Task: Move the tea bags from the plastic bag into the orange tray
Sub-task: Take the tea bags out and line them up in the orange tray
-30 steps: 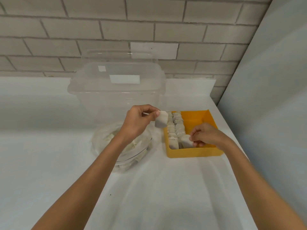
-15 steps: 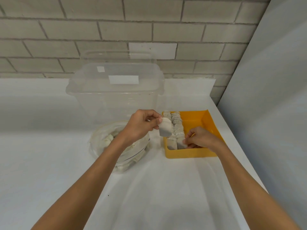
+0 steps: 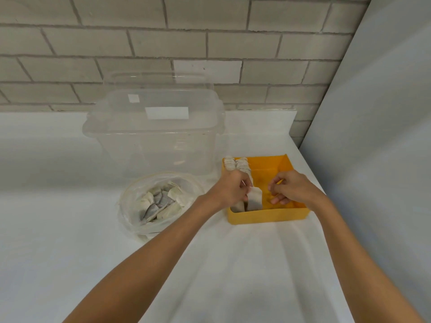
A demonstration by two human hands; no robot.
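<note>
The orange tray [image 3: 268,217] sits on the white table at the right, with rows of white tea bags [image 3: 235,163] standing along its left side. My left hand [image 3: 229,190] pinches one tea bag [image 3: 254,198] by its top and holds it upright at the near end of the rows. My right hand [image 3: 288,188] hovers just right of it over the tray's bare part, fingers curled, holding nothing that I can see. The clear plastic bag [image 3: 130,199] lies left of the tray, open, with several tea bags [image 3: 158,202] inside.
A large clear plastic box [image 3: 154,136] with its lid stands behind the bag, against the brick wall. A grey panel [image 3: 377,136] closes off the table's right side. The white cloth [image 3: 210,264] spreads toward me.
My left hand carried its tea bag right and down into the tray's near end. My right hand let go of the bags it touched and drew back to the right.
</note>
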